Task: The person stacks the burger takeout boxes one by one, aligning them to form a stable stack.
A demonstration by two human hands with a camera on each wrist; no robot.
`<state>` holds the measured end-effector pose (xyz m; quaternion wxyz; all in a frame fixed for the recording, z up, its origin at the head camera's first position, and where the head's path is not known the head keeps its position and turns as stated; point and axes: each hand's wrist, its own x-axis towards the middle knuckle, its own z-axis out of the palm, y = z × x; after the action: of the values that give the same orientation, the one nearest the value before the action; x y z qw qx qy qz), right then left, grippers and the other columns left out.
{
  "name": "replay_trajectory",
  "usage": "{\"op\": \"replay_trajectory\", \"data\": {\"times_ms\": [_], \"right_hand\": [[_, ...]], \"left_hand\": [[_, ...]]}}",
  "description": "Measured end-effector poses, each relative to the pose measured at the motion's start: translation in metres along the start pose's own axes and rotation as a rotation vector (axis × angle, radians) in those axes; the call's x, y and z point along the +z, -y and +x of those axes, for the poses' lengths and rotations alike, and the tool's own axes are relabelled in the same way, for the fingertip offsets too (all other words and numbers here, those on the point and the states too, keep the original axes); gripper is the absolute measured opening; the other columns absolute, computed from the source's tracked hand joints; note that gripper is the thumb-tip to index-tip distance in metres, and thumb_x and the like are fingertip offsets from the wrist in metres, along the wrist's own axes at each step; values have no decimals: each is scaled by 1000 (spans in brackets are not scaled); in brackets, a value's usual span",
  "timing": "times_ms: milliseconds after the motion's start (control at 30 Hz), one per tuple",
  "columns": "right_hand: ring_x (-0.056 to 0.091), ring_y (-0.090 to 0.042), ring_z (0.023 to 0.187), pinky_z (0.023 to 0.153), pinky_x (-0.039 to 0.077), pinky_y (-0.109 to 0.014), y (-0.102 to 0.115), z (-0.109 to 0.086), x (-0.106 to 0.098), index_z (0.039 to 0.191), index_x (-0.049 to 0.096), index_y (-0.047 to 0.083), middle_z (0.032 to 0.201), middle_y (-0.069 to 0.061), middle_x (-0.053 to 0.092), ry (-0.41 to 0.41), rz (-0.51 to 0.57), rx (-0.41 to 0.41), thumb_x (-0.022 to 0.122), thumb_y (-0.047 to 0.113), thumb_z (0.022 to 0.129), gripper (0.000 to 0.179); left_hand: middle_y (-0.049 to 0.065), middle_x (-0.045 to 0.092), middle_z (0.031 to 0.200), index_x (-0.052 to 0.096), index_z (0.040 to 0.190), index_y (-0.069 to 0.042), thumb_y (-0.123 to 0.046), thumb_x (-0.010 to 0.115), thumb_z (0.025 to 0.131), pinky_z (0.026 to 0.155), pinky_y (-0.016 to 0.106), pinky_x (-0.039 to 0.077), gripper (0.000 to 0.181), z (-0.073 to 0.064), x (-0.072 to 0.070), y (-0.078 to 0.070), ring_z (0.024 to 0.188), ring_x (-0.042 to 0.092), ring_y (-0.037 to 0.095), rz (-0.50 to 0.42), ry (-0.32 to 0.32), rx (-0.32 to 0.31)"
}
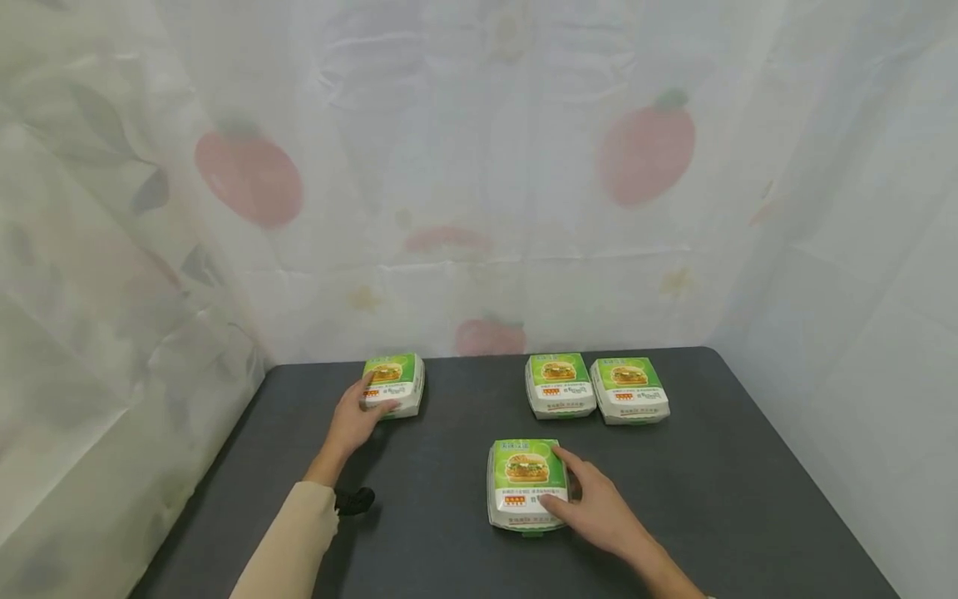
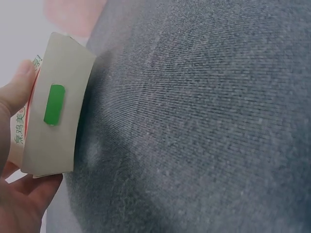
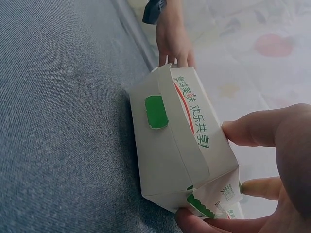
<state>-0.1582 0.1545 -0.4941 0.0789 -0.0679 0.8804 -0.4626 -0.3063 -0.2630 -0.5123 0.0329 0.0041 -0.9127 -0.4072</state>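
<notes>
A green and white burger box [image 1: 400, 374] sits toward the back left of the dark table. My left hand [image 1: 352, 423] holds it from its left side, thumb over the lid; in the left wrist view the box [image 2: 58, 141] shows a green tab on its side, and fingers [image 2: 46, 189] reach around its lower corner. Nearer the front, in the middle, is another burger box [image 1: 516, 478]. My right hand [image 1: 602, 509] grips that one from its right side. Its printed lid edge and green tab show on the box [image 3: 165, 145] in the right wrist view.
Two more burger boxes, one [image 1: 561, 387] left of the other [image 1: 630, 391], stand side by side at the back right. The dark table [image 1: 449, 549] ends at a pale curtain [image 1: 464, 166] with fruit prints. A black device [image 1: 353, 501] is at my left wrist.
</notes>
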Motion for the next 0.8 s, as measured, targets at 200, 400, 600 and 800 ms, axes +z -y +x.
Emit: {"op": "replay_trajectory", "data": {"times_ms": [200, 400, 600, 800], "right_hand": [[55, -16, 90, 71, 47, -34, -3, 2, 1, 154, 45, 13, 117, -7, 57, -15, -2, 9, 79, 43, 87, 80], [54, -16, 89, 70, 46, -34, -3, 2, 0, 153, 46, 12, 115, -6, 57, -16, -1, 8, 80, 43, 87, 81], [54, -16, 90, 72, 46, -35, -2, 1, 1, 153, 46, 13, 116, -6, 58, -19, 2, 5, 81, 41, 86, 81], [55, -16, 90, 72, 46, -35, -1, 2, 2, 153, 47, 13, 116, -6, 58, -28, -3, 5, 82, 41, 86, 81]], "left_hand": [[24, 23, 163, 22, 164, -11, -52, 71, 93, 109, 63, 32, 95, -2, -6, -4, 144, 31, 44, 2, -14, 23], [22, 26, 163, 25, 163, -14, -55, 73, 90, 105, 61, 36, 96, -6, -11, -14, 138, 38, 43, -12, -31, 56], [20, 28, 162, 28, 163, -16, -56, 74, 88, 103, 60, 39, 97, -10, -13, -28, 136, 41, 41, -2, -40, 108], [18, 31, 162, 32, 162, -17, -55, 75, 88, 93, 52, 45, 93, -14, -12, -44, 120, 52, 35, 2, -36, 173]]}}
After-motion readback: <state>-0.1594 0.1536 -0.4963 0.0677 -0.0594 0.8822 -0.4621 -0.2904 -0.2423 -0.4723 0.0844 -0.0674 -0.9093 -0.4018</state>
